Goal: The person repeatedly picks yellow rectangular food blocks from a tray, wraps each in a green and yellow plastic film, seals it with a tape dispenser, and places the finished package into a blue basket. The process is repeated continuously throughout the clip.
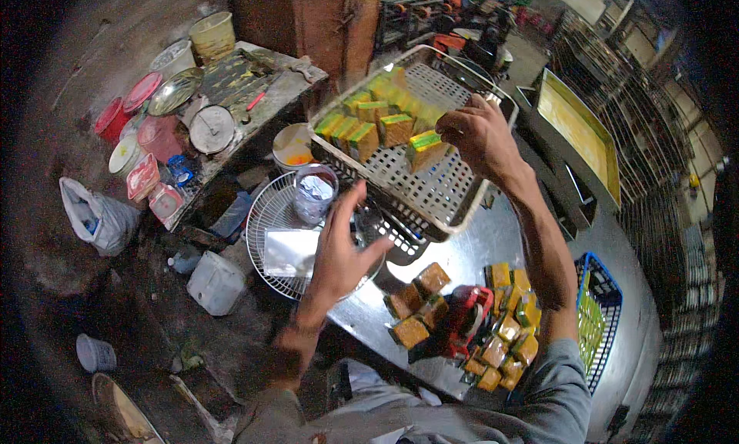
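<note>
My right hand [482, 135] is over a pale plastic crate [444, 207], its fingers curled beside a green-topped brown layered cake slice [427, 152]. Whether they grip that slice is hidden. More layered slices [361, 141] stand in the crate's left and far part. My left hand [343, 256] is held with thumb and fingers apart, holding nothing. Under it a round white wire basket [257, 216] carries a stack of clear plastic sheets [288, 253] and a clear cup [316, 195] with shiny contents.
Film-wrapped cake pieces [502, 346] lie on the metal table [369, 334] around a red tool, perhaps a tape dispenser [473, 322]. Right stand a blue-rimmed basket [618, 299] and a long yellow-lined tray [577, 132]. A cluttered side table [225, 91] is at left.
</note>
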Demonstrator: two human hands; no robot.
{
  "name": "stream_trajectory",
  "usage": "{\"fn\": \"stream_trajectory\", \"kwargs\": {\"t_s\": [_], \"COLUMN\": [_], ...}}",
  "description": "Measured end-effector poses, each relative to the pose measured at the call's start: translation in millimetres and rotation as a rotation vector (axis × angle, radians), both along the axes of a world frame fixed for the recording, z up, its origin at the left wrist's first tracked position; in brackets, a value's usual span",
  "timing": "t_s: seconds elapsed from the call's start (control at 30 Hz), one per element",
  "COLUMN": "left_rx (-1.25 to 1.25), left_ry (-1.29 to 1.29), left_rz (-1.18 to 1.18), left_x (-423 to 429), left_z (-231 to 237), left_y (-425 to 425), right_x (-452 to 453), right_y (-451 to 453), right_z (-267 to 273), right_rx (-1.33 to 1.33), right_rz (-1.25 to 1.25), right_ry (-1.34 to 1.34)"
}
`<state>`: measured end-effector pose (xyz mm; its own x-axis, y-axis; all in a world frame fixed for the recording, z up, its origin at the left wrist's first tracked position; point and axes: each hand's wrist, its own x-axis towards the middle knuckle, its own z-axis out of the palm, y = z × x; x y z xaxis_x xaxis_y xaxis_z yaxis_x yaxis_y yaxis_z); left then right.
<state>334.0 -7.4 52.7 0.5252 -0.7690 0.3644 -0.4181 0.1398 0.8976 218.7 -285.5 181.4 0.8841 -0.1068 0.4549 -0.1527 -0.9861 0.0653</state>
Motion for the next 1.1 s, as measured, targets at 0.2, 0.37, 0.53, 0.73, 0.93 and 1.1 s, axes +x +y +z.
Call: {"fn": "stream_trajectory", "kwargs": {"t_s": [0.2,0.37,0.53,0.73,0.93,1.1], "left_rx": [-0.002,0.200,0.322,0.619,0.693,0.769], "left_ry": [0.705,1.185,1.207,1.120,1.090,1.038], "left_rz": [-0.662,-0.820,-0.903,-1.019,-1.199,-1.137], "left_x": [-57.4,-151.9,-236.5,-302.1,-343.1,-371.1], "left_z": [-2.6,-25.6,-48.9,-38.2,-52.2,-57.8], "left_y": [-55.4,9.4,52.9,101.7,147.2,182.3], "right_x": [-93.4,-219.4,-321.1,-381.7,-447.6,-497.0], "right_y": [111.2,205.2,311.5,379.6,435.0,466.1], "right_z": [37.6,-12.6,-106.6,-134.0,-126.6,-134.2], "right_rx": [0.243,0.523,0.964,1.056,1.227,1.144], "right_rz": [0.030,-0.498,-0.871,-0.903,-0.845,-0.673], "right_ry": [0.031,-0.380,-0.379,-0.536,-0.465,-0.312]}}
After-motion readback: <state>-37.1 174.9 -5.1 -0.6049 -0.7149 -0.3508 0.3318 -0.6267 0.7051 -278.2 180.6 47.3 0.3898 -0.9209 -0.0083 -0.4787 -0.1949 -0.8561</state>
